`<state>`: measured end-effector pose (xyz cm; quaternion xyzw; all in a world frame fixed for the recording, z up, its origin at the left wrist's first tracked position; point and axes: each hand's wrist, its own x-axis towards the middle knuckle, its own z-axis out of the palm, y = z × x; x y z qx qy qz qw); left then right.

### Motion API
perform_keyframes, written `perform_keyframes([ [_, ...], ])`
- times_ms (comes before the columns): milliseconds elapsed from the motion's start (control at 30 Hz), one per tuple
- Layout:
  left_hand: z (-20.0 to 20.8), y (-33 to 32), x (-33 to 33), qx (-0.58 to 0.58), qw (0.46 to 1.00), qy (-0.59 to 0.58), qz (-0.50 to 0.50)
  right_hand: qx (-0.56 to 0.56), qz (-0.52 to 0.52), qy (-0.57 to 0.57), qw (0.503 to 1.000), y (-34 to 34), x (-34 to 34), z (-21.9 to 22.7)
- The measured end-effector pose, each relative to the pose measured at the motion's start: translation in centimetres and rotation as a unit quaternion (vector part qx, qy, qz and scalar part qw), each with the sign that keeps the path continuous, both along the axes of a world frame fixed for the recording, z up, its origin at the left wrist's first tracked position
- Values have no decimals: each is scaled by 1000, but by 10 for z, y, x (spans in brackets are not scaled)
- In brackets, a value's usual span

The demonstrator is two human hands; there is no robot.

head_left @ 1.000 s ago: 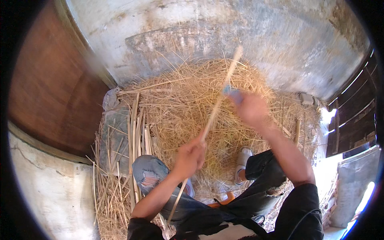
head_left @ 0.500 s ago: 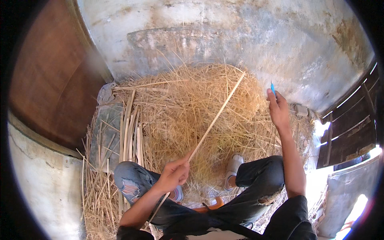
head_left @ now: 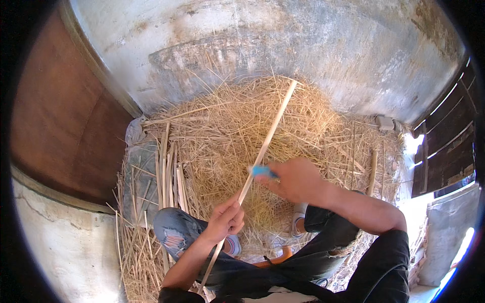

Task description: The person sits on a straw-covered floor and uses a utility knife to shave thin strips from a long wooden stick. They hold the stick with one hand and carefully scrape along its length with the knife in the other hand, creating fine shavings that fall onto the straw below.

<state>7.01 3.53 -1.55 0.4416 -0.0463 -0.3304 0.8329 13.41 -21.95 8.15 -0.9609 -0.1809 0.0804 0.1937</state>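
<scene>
Light: bright daylight from my right, blown out white at the gap beside the dark slatted wooden shutter [head_left: 444, 151] | Shadows: soft, under my right hand [head_left: 295, 179] on the heap of pale yellow straw [head_left: 227, 136] | Focus: sharp centre, no blur | Distortion: fisheye, rough grey plaster wall [head_left: 283, 45] bends, black vignette at corners

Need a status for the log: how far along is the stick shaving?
Done, apparently: a mound of straw-like shavings covers the floor, and a row of thin strips lies at its left edge. In hand: the left hand grips a long pale stick while the right hand sets a blue-handled tool against it near its middle. Left: another stick lies to the right, seemingly unworked.
</scene>
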Motion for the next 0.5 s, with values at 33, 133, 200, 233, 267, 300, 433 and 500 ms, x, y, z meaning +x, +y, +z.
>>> perform_keyframes([
  [33, 0, 1, 0, -9, 1000, 13, 5, 10, 37, 13, 999, 6, -7, -1],
  [133, -2, 4, -2, -25, 998, 46, 17, 77, 48, -84, 992, 9, -7, -15],
  [200, -3, 6, -1, -21, 998, 57, 22, 48, 43, -82, 995, 10, 2, -17],
  [233, -1, 4, 1, -23, 998, 55, 17, 27, 39, -79, 996, 6, 8, -15],
  [267, 5, 3, 3, -24, 998, 51, 14, 34, 6, -78, 996, 1, 15, -11],
  [300, 8, 2, 4, -24, 998, 48, 10, 41, -28, -77, 996, -5, 25, -4],
  [433, -3, 7, -15, -50, 995, 72, -56, 72, -256, -88, 960, -67, 79, 4],
  [500, -19, 12, -24, -37, 996, 59, -58, 72, -296, -108, 946, -95, 79, 4],
])
